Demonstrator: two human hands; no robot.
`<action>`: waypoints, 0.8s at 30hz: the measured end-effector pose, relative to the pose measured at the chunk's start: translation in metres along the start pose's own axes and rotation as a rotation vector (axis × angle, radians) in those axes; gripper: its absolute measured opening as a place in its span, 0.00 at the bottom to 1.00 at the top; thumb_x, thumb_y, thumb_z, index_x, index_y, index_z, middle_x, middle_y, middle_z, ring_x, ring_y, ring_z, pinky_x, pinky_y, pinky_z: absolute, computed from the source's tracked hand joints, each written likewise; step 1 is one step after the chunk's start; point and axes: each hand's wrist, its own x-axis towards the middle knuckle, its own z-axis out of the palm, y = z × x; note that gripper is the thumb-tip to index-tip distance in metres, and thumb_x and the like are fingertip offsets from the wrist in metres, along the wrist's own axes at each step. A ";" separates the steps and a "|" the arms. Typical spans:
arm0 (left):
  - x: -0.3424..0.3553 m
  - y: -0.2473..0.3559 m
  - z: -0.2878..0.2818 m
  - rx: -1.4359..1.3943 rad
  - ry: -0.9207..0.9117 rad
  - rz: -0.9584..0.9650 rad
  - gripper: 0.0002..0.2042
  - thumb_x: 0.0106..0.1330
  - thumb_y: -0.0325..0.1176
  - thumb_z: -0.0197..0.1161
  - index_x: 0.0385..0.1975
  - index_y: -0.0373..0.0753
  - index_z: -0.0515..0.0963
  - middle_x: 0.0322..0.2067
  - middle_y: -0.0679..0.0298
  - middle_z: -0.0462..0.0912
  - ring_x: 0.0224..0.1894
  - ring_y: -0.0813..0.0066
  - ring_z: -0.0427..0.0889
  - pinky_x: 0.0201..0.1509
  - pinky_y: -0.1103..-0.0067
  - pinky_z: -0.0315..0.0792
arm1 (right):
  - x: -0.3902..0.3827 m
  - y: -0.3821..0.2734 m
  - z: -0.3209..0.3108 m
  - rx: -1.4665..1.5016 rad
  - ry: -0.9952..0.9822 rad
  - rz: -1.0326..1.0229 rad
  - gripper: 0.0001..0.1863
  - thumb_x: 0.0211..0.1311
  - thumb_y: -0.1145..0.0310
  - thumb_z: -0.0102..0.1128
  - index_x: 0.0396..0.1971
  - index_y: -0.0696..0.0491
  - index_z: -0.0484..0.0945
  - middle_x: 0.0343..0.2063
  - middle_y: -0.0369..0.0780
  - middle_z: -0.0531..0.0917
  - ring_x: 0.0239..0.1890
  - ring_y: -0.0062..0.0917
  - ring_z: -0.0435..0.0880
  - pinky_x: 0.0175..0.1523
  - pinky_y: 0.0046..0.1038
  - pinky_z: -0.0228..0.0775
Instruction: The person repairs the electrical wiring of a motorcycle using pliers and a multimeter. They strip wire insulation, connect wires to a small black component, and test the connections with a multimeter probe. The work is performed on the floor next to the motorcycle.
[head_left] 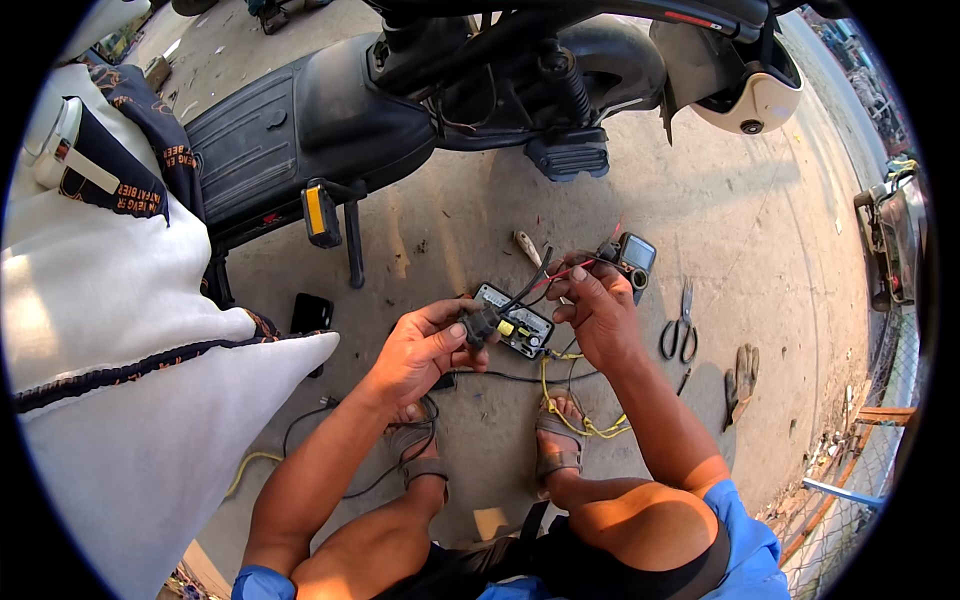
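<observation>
My left hand [420, 350] grips a black plug connector [482, 324] with black cable coming off it, held just left of a small circuit board [520, 328] that carries a yellow part. My right hand [600, 315] pinches thin red and black probe leads [560, 272] against the board's right side. Those leads run up to a small grey multimeter [636, 256] lying on the concrete beyond my fingers. Yellow wire [575, 415] hangs from the board down to my sandalled right foot.
A dark electric scooter [330, 120] stands across the top, its pedal [320, 212] and stand close by. Scissors [680, 335], a work glove [742, 378] and a screwdriver [527, 247] lie on the ground. White cloth [120, 330] fills the left; a wire fence [860, 460] runs at right.
</observation>
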 end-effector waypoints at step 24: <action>-0.002 0.006 0.014 0.323 0.092 -0.059 0.19 0.70 0.30 0.63 0.58 0.28 0.72 0.32 0.56 0.85 0.30 0.73 0.84 0.37 0.76 0.81 | -0.015 0.029 0.019 -0.244 -0.224 0.070 0.13 0.61 0.75 0.68 0.46 0.56 0.82 0.45 0.42 0.86 0.42 0.23 0.84 0.41 0.25 0.82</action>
